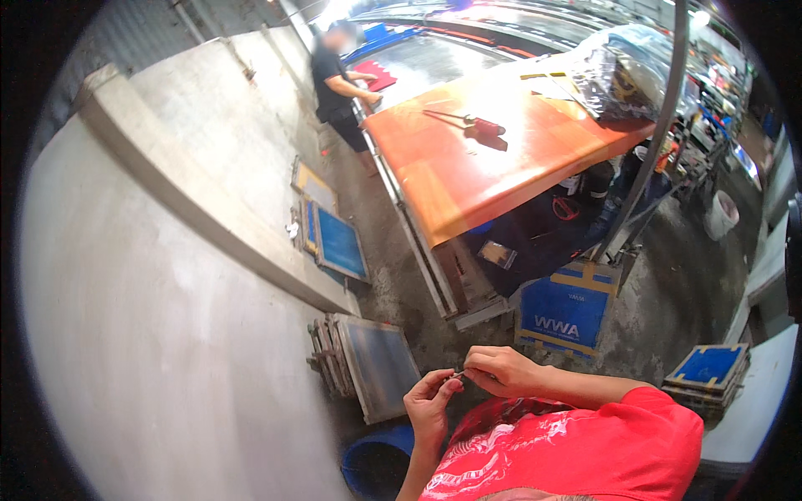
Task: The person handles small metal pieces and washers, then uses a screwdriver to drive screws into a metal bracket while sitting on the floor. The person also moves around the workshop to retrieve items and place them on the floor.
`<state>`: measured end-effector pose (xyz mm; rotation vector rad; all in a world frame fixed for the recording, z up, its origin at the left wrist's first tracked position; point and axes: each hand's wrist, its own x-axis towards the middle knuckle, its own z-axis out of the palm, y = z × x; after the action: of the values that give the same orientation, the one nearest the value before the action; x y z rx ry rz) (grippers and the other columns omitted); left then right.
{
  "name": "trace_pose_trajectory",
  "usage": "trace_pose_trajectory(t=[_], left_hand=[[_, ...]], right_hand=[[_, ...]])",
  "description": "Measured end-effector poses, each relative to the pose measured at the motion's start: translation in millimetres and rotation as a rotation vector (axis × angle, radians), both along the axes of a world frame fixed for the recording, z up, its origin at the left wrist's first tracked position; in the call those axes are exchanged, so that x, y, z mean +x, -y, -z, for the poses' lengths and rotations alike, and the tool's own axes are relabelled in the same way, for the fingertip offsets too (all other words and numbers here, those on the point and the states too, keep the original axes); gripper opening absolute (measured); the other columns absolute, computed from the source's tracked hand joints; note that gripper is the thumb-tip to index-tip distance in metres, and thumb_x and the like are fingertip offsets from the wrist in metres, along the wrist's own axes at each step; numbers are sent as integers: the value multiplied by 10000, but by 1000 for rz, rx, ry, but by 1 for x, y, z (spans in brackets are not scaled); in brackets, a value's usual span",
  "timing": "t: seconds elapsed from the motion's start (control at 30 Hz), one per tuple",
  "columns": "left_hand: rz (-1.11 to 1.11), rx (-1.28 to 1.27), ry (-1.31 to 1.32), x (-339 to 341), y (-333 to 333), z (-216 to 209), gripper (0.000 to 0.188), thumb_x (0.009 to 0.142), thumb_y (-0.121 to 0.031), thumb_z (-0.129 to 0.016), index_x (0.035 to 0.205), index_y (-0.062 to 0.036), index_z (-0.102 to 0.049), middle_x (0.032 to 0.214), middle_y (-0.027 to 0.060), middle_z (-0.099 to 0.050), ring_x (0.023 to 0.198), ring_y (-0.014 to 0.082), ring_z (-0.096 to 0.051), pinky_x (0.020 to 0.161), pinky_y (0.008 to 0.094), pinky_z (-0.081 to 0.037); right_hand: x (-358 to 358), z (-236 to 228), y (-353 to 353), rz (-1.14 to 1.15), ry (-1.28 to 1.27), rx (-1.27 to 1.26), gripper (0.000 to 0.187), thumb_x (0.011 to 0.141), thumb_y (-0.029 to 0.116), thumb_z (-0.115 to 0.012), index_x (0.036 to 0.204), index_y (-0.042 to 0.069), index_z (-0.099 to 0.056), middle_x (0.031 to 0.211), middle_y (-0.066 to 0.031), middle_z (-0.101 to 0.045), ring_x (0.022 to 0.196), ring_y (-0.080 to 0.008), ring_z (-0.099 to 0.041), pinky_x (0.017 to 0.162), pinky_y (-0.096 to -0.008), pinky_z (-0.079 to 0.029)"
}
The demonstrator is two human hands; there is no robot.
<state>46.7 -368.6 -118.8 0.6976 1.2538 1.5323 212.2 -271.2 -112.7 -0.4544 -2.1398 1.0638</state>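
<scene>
My left hand [429, 401] and my right hand [499, 371] meet in front of my red shirt, fingertips close together. Pinched between them is a small, thin, light-coloured piece [457, 376], mostly covered by the fingers and too small to name. Both hands are closed on it. Beyond them, an orange-topped table [443, 184] carries a red-handled tool [484, 127] with a long thin shaft, which looks like a screwdriver.
Framed screens [380, 367] lean by the pale wall at left, above a blue bin [376, 463]. A blue framed screen [564, 313] stands against the table's near end; more screens [708, 366] are stacked at right. A person [338, 83] stands at the table's far left, handling red cloth.
</scene>
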Motion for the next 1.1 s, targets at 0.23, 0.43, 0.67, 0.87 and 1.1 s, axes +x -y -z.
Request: trace_pose_trajectory(t=[0.23, 0.43, 0.67, 0.87, 1.1], left_hand=[[359, 308, -737, 31, -80, 0, 174, 817, 28, -728, 990, 26, -710, 966, 103, -685, 873, 137, -655, 748, 239, -524], [559, 214, -570, 41, -117, 12, 208, 801, 12, -743, 1007, 5, -715, 942, 100, -696, 867, 160, -673, 723, 258, -522], [747, 634, -933, 48, -158, 27, 218, 801, -39, -751, 1015, -37, -706, 985, 99, -705, 859, 208, -691, 718, 311, -546], [906, 474, -838, 30, -185, 12, 260, 811, -59, -740, 1062, -44, -675, 992, 109, -698, 868, 241, -693, 727, 319, -547], [1004, 499, -818, 12, -202, 8, 319, 856, -160, -706, 1162, -86, -653, 1090, 108, -690, 970, 256, -684, 833, 335, -540]], right_hand=[[54, 35, -29, 24, -178, -1288, 349, 1000, 273, -474, 726, 62, -520, 647, 30, -438, 614, -103, -423, 535, -288, -351], [86, 23, -38, 280, 152, -145, 194, 958, 220, -547, 1015, 35, -560, 884, -210, -617, 819, -440, -594, 708, -494, -461], [82, 51, -23, 493, 40, -746, 201, 967, 223, -517, 1017, 40, -585, 835, -165, -614, 772, -372, -610, 688, -441, -472], [66, 33, -32, 700, 158, -119, 289, 1000, 280, -492, 868, 32, -557, 663, -77, -556, 616, -259, -572, 598, -355, -441], [41, -2, -35, 698, 200, -713, 279, 958, 236, -481, 1088, 19, -598, 959, -233, -633, 921, -431, -606, 814, -459, -471]])
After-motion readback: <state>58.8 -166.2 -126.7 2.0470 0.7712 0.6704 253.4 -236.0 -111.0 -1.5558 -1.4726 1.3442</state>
